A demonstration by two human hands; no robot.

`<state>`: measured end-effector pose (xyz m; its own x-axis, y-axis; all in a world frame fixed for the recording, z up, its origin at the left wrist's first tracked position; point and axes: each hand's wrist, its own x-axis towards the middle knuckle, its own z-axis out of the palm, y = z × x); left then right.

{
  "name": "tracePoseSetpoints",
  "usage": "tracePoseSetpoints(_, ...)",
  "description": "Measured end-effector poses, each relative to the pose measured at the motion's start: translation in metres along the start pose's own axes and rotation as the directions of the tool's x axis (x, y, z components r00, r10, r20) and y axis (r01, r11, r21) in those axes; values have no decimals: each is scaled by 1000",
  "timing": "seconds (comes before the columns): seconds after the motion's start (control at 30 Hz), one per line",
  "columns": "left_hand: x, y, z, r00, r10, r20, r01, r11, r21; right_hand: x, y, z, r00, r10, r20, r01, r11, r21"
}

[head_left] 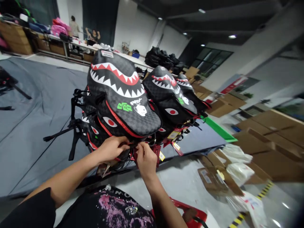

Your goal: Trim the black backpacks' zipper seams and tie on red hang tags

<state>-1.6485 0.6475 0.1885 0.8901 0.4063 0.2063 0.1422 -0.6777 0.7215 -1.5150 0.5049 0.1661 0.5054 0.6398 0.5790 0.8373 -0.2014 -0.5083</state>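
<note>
A dark checkered backpack (123, 91) with a shark-mouth print, a red-and-white eye and red zipper trim lies on top of another backpack (91, 128). At its near edge, my left hand (114, 147) is closed in a pinch against the underside. Just right of it my right hand (146, 160) is closed too, fingertips almost meeting the left ones. Whatever lies between the fingers is too small to make out. Dark red hang tags (155, 155) and thin black cords hang beside the right hand.
More shark-print backpacks (166, 84) are stacked to the right on the grey-covered table (54, 82). A green tray (217, 128) sits at the table's right end. Cardboard boxes (268, 139) and plastic bags stand on the floor at right. Two people are at a far table.
</note>
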Motion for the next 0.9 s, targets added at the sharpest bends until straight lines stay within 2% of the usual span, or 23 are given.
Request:
tracePoseSetpoints(0.07, -4, -5, -9, 987, 1, 160, 15, 995, -95, -2, 4, -6, 994, 54, -90, -58, 998, -36)
tracePoseSetpoints(0.1, -7, -8, -12, 972, 16, 236, 27, 984, -175, -3, 5, -8, 991, 98, -93, -101, 995, -24)
tracePoseSetpoints(0.17, -13, -13, -16, 942, 45, 333, 84, 928, -362, -7, 6, -11, 984, 180, -13, -179, 983, 44)
tracePoseSetpoints(0.23, -20, -17, -16, 952, 31, 306, 131, 859, -496, -12, 5, -11, 969, 232, 88, -242, 963, 122)
tracePoseSetpoints(0.33, -29, -22, -12, 984, -27, 176, 125, 808, -576, -17, 5, -11, 935, 297, 191, -332, 925, 185)
tracePoseSetpoints(0.47, -38, -26, -7, 985, -84, 153, 161, 772, -615, -15, 6, -13, 836, 363, 412, -510, 790, 339)
tracePoseSetpoints(0.53, -39, -27, -4, 987, -133, 91, 161, 783, -601, -10, 9, -15, 797, 366, 480, -572, 712, 407)
tracePoseSetpoints(0.57, -39, -27, -2, 987, -160, 12, 136, 800, -584, -8, 10, -16, 797, 356, 488, -572, 705, 420)
tracePoseSetpoints(0.63, -37, -29, 1, 964, -159, -215, 33, 869, -494, -3, 13, -19, 832, 317, 456, -511, 758, 406)
tracePoseSetpoints(0.7, -34, -31, 4, 909, -34, -415, -99, 950, -295, 0, 15, -23, 853, 270, 447, -463, 788, 406)
tracePoseSetpoints(0.73, -33, -33, 5, 879, 67, -472, -163, 973, -165, 1, 15, -25, 834, 259, 487, -486, 762, 427)
tracePoseSetpoints(0.77, -32, -34, 6, 851, 182, -492, -224, 974, -26, 2, 15, -26, 794, 254, 553, -543, 705, 457)
tracePoseSetpoints(0.83, -31, -33, 7, 794, 393, -465, -321, 919, 228, 4, 12, -27, 687, 225, 690, -682, 527, 507)
tracePoseSetpoints(0.87, -31, -31, 7, 766, 470, -439, -350, 877, 329, 5, 9, -27, 651, 209, 730, -729, 438, 526)
tracePoseSetpoints(0.9, -31, -28, 7, 743, 531, -409, -372, 834, 407, 6, 6, -27, 640, 199, 742, -751, 364, 550)
